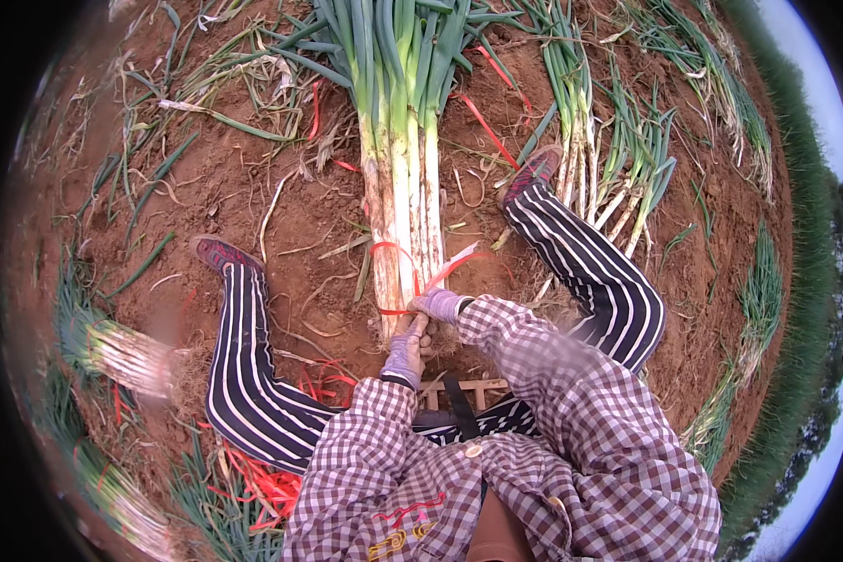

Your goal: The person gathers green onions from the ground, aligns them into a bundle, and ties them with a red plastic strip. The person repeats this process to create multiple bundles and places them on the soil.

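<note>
A bundle of long green onions [411, 168] lies on the soil before me, leaves pointing away and roots toward me. Around its lower white stalks runs a red plastic strip [393, 312], with loops and a loose end standing up beside the stalks. My left hand [409, 344], in a lavender wrist covering, pinches the strip near the root end. Right against it, my right hand [437, 305] grips the same strip at the bundle's near right side. The fingers partly cover the crossing of the strip, so whether it is knotted cannot be seen.
Tied onion bundles [130, 355] lie at left. Loose onions [576, 119] lie beyond my right shoe [534, 168]. A heap of red strips [263, 488] sits by my left thigh. Cut leaves [232, 123] litter the soil. My striped legs [235, 337] flank the bundle.
</note>
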Demonstrator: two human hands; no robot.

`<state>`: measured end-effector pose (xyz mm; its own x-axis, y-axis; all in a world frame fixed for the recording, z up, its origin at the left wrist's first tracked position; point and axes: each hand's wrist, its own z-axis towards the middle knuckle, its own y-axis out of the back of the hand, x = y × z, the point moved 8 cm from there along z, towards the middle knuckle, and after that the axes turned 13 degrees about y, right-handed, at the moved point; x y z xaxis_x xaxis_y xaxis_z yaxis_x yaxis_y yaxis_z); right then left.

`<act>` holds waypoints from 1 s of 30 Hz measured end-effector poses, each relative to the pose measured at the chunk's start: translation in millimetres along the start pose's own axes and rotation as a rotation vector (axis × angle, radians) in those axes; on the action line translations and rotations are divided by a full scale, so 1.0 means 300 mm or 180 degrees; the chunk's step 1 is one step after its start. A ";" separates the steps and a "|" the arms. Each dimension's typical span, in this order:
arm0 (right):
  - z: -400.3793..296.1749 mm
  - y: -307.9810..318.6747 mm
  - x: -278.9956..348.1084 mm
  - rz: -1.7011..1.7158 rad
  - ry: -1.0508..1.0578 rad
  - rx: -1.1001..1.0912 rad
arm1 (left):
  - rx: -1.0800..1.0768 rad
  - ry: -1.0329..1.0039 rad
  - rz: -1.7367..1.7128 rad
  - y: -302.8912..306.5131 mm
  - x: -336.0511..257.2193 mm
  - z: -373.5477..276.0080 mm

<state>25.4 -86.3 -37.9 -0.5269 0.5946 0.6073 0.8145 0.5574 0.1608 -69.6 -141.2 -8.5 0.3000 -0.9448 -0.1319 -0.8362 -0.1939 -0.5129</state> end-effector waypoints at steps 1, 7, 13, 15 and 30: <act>-0.011 0.009 0.004 -0.0040 -0.0010 -0.0086 | 0.0006 -0.0066 0.0190 -0.003 -0.005 0.004; -0.053 0.022 0.057 -0.0850 0.0270 -0.0268 | -0.0094 0.1033 0.0267 0.029 0.056 0.020; -0.046 0.037 0.046 -0.0958 0.0450 -0.0502 | 0.0469 0.1645 0.0861 0.002 0.080 -0.129; -0.038 0.027 0.022 -0.0614 0.0248 -0.0405 | 0.0036 0.1357 0.1517 0.026 0.083 -0.152; -0.045 0.007 0.003 -0.0028 0.0180 -0.0229 | 0.1430 0.1793 0.2178 -0.042 0.122 -0.475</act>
<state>29.8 -92.4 -26.5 -0.5212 0.5551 0.6482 0.8263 0.5182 0.2206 -113.5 -211.1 114.0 -0.5416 -0.8258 -0.1572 -0.4611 0.4482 -0.7659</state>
